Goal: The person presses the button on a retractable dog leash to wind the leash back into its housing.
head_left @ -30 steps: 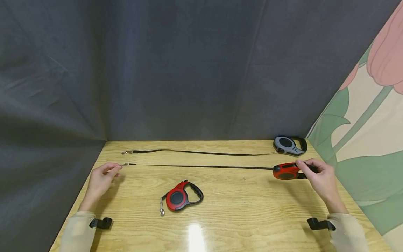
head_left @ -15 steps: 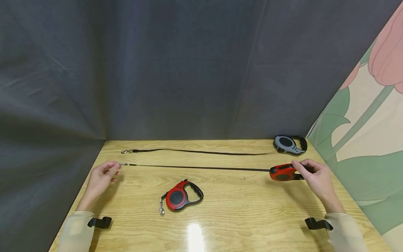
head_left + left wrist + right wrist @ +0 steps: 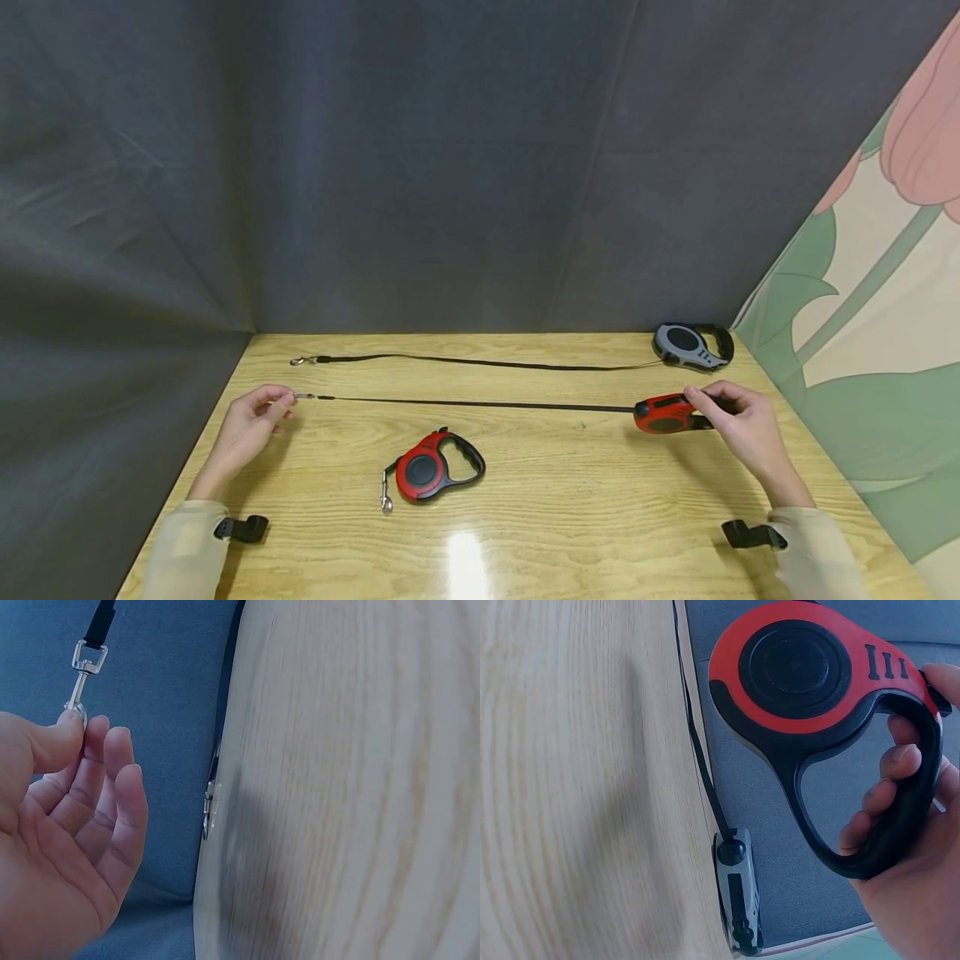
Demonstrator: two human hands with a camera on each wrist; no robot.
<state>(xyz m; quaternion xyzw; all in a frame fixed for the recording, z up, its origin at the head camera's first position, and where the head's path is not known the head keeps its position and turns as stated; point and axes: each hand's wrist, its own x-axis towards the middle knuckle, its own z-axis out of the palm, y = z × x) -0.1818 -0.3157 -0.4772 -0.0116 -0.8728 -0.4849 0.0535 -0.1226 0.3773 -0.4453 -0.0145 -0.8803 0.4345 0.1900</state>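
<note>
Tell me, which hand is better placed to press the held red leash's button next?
Probably the right hand: its fingers wrap the black handle, with its thumb at the button. The left hand, at the strap's far end, pinches the metal clip.

Held leash (image 3: 663,414) and near leash (image 3: 422,472) are red-black; far leash (image 3: 682,342) is grey-black. Side cloth (image 3: 885,333) shows pink-green florals on cream.
</note>
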